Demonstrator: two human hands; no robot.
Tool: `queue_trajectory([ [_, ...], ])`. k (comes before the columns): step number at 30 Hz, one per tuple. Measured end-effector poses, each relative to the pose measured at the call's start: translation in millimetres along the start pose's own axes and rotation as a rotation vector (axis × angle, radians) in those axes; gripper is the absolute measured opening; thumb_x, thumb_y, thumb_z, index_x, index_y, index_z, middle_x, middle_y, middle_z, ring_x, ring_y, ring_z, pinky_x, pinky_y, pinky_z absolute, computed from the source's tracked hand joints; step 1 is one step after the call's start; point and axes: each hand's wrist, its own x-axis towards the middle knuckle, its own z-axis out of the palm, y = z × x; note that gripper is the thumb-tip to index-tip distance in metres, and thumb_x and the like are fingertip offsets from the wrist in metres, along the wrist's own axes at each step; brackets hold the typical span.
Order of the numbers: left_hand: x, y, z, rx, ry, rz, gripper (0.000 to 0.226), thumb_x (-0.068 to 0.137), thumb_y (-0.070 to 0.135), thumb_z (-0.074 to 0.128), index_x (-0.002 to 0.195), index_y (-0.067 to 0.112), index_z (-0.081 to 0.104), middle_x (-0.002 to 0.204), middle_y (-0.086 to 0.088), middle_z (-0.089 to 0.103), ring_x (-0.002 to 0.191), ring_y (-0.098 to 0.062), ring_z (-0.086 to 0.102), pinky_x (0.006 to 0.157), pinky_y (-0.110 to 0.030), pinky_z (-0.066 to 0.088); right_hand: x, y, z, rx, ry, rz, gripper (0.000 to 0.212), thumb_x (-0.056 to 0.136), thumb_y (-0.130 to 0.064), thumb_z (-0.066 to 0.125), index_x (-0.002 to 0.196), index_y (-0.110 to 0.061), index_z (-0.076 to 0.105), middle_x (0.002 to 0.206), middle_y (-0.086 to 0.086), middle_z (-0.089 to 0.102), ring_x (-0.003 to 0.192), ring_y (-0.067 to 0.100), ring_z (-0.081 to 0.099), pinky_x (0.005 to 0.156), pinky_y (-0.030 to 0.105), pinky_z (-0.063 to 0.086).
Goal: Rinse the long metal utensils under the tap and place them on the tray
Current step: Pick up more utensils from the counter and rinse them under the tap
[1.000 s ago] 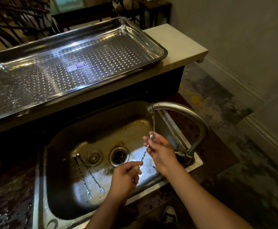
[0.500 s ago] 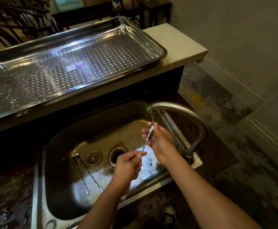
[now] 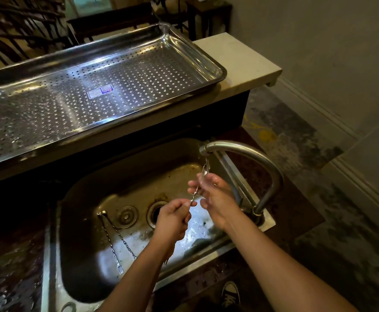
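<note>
- Right, the left hand (image 3: pixel 172 218) is clenched round the shaft of a long twisted silver metal utensil (image 3: pixel 195 194), and the utensil's forked end pokes out below the wrist toward 6 o'clock.
- At 1 o'clock from it, the wet right hand (image 3: pixel 215 199) has its fingers and thumb curled in, pinching the upper part of the same utensil.
- So both hands are on the utensil, which is held above the basin and slants from 7 o'clock up to 1 o'clock.
- Its top end sits right in the thin stream of water (image 3: pixel 206 164) falling from the curved brushed-steel tap (image 3: pixel 247 152).
- That tap is rooted on the 3 o'clock rim of the stainless steel sink basin (image 3: pixel 139 167), and its spout arches back over the bowl.
- Down on the basin floor, at 8 o'clock from the round drain hole (image 3: pixel 156 213), two more long twisted metal utensils (image 3: pixel 109 243) lie close together at their far ends, with the forked ends toward 6 o'clock.
- A round metal strainer plug (image 3: pixel 125 216) rests just beside the drain at 9 o'clock.
- Up at 11 o'clock from the sink, the perforated rectangular stainless steel tray (image 3: pixel 208 57) sits on a pale stone ledge (image 3: pixel 240 55), with a small blue-and-white sticker (image 3: pixel 100 92) on its floor.
</note>
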Motion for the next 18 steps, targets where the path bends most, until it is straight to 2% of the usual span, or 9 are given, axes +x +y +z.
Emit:
queue_trajectory([
  [2, 0, 0, 1, 0.068, 0.004, 0.031, 0.021, 0.097, 0.027, 0.053, 0.085, 0.023, 0.069, 0.053, 0.005, 0.039, 0.043, -0.011, 0.026, 0.041, -0.019, 0.02, 3, -9, 0, -0.05, 0.063, -0.042, 0.02, 0.101, -0.03, 0.055, 0.105, -0.011, 0.062, 0.088, 0.011, 0.076, 0.074, 0.017, 0.073, 0.039, 0.018, 0.034],
  [7, 6, 5, 4, 0.097, 0.027, 0.082, 0.026, 0.098, 0.023, 0.049, 0.08, 0.021, 0.067, 0.054, 0.0, 0.042, 0.046, -0.013, 0.034, 0.041, -0.024, 0.027, 1, -7, -1, -0.153, -0.013, -0.091, 0.017, 0.096, -0.009, 0.06, 0.112, -0.015, 0.06, 0.098, 0.007, 0.078, 0.087, 0.018, 0.074, 0.042, 0.019, 0.043],
  [9, 7, 5, 3, 0.143, 0.03, 0.091, 0.029, 0.098, 0.022, 0.048, 0.076, 0.023, 0.067, 0.055, -0.001, 0.049, 0.048, -0.014, 0.043, 0.044, -0.025, 0.034, -1, -8, -1, -0.219, 0.004, -0.104, 0.012, 0.099, -0.023, 0.058, 0.104, -0.014, 0.064, 0.096, 0.007, 0.078, 0.088, 0.02, 0.075, 0.042, 0.018, 0.042],
  [10, 8, 5, 3, 0.162, 0.029, 0.09, 0.03, 0.098, 0.022, 0.048, 0.075, 0.023, 0.067, 0.056, 0.0, 0.051, 0.049, -0.014, 0.045, 0.046, -0.025, 0.035, -1, -10, -1, -0.229, 0.03, -0.107, 0.021, 0.1, -0.031, 0.056, 0.101, -0.012, 0.065, 0.093, 0.007, 0.078, 0.086, 0.021, 0.075, 0.042, 0.019, 0.041],
  [12, 9, 4, 4, 0.167, 0.031, 0.08, 0.03, 0.098, 0.023, 0.048, 0.074, 0.023, 0.067, 0.056, 0.001, 0.049, 0.049, -0.013, 0.042, 0.047, -0.027, 0.033, -1, -15, 0, -0.256, 0.065, -0.12, 0.021, 0.099, -0.032, 0.057, 0.1, -0.013, 0.066, 0.092, 0.005, 0.078, 0.085, 0.019, 0.075, 0.043, 0.019, 0.042],
  [13, 10, 5, 5, 0.151, 0.031, 0.075, 0.03, 0.098, 0.025, 0.048, 0.075, 0.022, 0.067, 0.056, 0.002, 0.047, 0.049, -0.013, 0.038, 0.047, -0.027, 0.03, -1, -13, -1, -0.293, 0.046, -0.132, 0.011, 0.097, -0.024, 0.06, 0.102, -0.015, 0.065, 0.094, 0.002, 0.078, 0.085, 0.018, 0.075, 0.044, 0.019, 0.043],
  [15, 13, 6, 6, 0.092, 0.015, 0.073, 0.029, 0.098, 0.03, 0.05, 0.076, 0.02, 0.066, 0.056, 0.002, 0.042, 0.049, -0.012, 0.032, 0.046, -0.026, 0.025, -3, -5, 0, -0.326, -0.029, -0.125, 0.018, 0.092, -0.006, 0.062, 0.103, -0.02, 0.065, 0.098, 0.0, 0.078, 0.083, 0.015, 0.074, 0.048, 0.019, 0.046],
  [16, 13, 7, 6, 0.068, 0.003, 0.073, 0.029, 0.098, 0.032, 0.051, 0.077, 0.019, 0.066, 0.057, 0.002, 0.041, 0.048, -0.011, 0.03, 0.045, -0.026, 0.023, -6, -3, 2, -0.324, -0.041, -0.113, 0.019, 0.092, -0.006, 0.062, 0.102, -0.022, 0.067, 0.098, 0.001, 0.078, 0.081, 0.015, 0.073, 0.049, 0.019, 0.047],
  [18, 13, 7, 7, 0.073, -0.006, 0.067, 0.029, 0.097, 0.031, 0.051, 0.077, 0.019, 0.068, 0.056, 0.003, 0.041, 0.047, -0.009, 0.03, 0.043, -0.024, 0.023, -7, -7, 2, -0.3, 0.0, -0.128, 0.007, 0.095, -0.021, 0.062, 0.098, -0.021, 0.068, 0.096, 0.001, 0.078, 0.08, 0.017, 0.073, 0.048, 0.02, 0.047],
])
